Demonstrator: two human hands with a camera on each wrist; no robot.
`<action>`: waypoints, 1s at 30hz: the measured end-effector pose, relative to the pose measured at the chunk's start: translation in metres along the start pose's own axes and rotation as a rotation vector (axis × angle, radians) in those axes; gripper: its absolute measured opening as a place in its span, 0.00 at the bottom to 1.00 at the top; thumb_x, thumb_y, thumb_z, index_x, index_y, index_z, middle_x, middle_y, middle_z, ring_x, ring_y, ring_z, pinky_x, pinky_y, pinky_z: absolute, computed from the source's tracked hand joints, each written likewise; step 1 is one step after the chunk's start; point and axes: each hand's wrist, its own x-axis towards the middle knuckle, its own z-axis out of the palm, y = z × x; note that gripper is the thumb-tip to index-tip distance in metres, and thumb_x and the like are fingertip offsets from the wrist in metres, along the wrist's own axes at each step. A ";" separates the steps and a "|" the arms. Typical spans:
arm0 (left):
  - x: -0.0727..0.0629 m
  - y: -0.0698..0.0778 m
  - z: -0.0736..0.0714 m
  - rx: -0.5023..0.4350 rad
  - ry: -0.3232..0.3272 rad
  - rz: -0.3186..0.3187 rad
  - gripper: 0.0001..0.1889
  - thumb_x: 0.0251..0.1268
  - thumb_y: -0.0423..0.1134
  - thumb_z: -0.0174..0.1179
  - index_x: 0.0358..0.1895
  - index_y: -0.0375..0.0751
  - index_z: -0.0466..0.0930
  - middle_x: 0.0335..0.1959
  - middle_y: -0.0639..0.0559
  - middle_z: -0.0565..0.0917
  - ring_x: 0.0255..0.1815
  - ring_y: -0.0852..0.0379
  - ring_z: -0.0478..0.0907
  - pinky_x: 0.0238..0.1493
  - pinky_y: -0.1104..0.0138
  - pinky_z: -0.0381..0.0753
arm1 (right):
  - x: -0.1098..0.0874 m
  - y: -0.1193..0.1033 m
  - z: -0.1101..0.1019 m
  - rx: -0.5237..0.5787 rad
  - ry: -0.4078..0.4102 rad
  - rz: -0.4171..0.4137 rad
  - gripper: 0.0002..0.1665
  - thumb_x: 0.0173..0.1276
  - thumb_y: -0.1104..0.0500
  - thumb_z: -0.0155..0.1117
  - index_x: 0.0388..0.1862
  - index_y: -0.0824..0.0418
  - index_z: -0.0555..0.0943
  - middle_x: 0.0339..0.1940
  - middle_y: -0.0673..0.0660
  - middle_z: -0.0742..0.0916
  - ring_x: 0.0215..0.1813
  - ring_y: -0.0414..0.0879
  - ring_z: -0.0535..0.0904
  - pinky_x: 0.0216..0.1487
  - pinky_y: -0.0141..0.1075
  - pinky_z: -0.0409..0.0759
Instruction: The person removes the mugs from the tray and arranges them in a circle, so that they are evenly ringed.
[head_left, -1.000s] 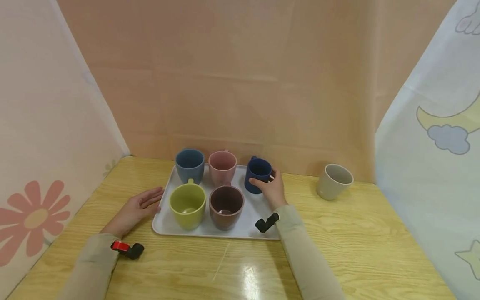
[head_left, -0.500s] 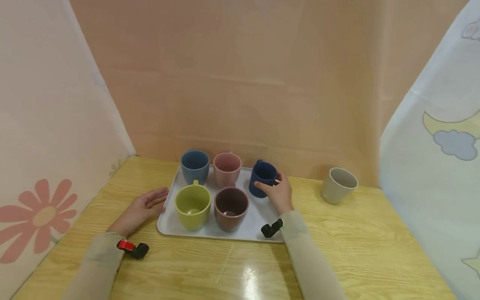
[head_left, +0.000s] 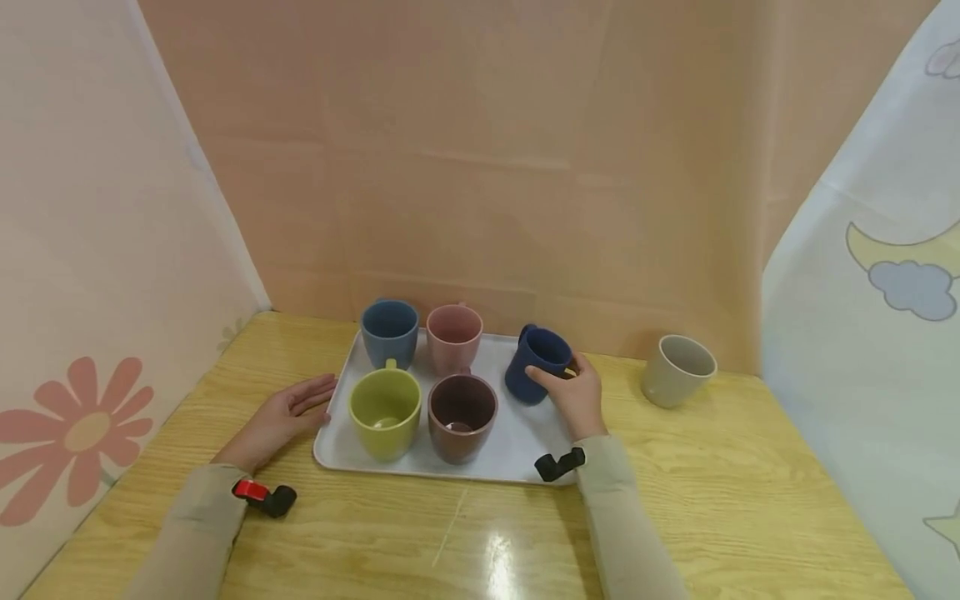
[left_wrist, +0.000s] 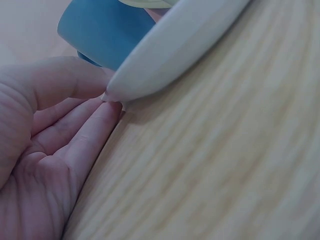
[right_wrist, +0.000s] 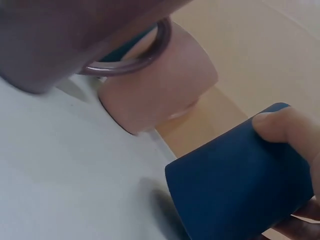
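Note:
My right hand (head_left: 580, 402) holds a dark blue mug (head_left: 528, 375) over the right part of a white tray (head_left: 517, 442), thumb on its near side and fingers around its right side. The mug tilts to the right, its handle at the back. In the right wrist view, a shadow lies on the tray beside the dark blue mug (right_wrist: 235, 180). Beside the tray's left edge, my left hand (head_left: 273, 425) has its fingers extended. The left wrist view shows its thumb and fingertips touching the rim of the tray (left_wrist: 160, 55).
On the tray stand a blue mug (head_left: 390, 337), a pink mug (head_left: 453, 342), a yellow-green mug (head_left: 386, 417) and a brown mug (head_left: 461, 421). A beige cup (head_left: 667, 379) is on the wooden table (head_left: 712, 500) to the right. Cloth walls enclose the back and sides.
The dark blue mug has shifted right and tilted, with my right hand moving along with it. The left hand stays at the tray's edge. Earlier, the head view shifted slightly.

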 end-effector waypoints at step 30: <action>-0.004 0.003 -0.005 -0.002 -0.003 0.012 0.37 0.73 0.36 0.63 0.79 0.31 0.55 0.76 0.32 0.63 0.64 0.76 0.70 0.59 0.81 0.71 | 0.011 0.017 -0.055 0.003 0.383 -0.073 0.53 0.53 0.47 0.83 0.73 0.65 0.69 0.65 0.65 0.78 0.62 0.57 0.74 0.62 0.48 0.75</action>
